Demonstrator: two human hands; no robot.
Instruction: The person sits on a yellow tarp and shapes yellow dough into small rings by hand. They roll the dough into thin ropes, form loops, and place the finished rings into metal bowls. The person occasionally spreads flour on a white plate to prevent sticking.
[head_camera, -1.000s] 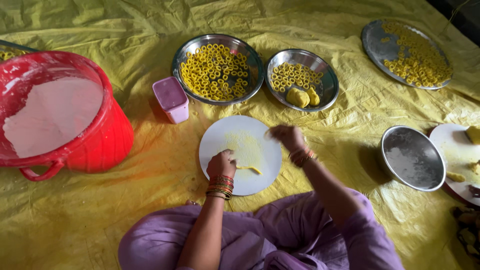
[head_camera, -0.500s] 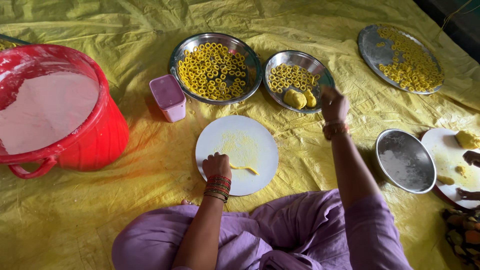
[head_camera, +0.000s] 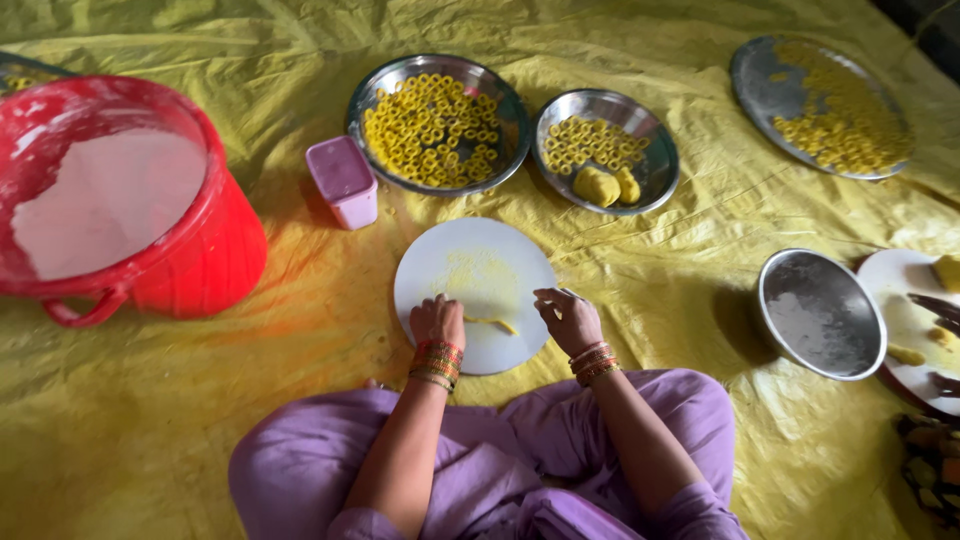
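Observation:
A round white board (head_camera: 470, 275) lies on the yellow sheet in front of my crossed legs. A thin strip of yellow dough (head_camera: 493, 323) lies on its near part. My left hand (head_camera: 437, 322) rests on the board with its fingers curled at the strip's left end. My right hand (head_camera: 568, 318) sits at the board's right edge, fingers bent, just right of the strip. Whether it pinches any dough is hidden. Both wrists wear bangles.
Behind the board stand a steel plate of yellow dough rings (head_camera: 437, 122), a smaller plate with rings and dough lumps (head_camera: 604, 150) and a pink box (head_camera: 343, 180). A red tub (head_camera: 120, 205) is at left. Right: a rings tray (head_camera: 820, 105), a steel bowl (head_camera: 820, 312), another white board (head_camera: 915, 325).
My right hand went out to the small plate with the dough lumps and has come back to the board's right edge. The left hand stayed on the board by the strip.

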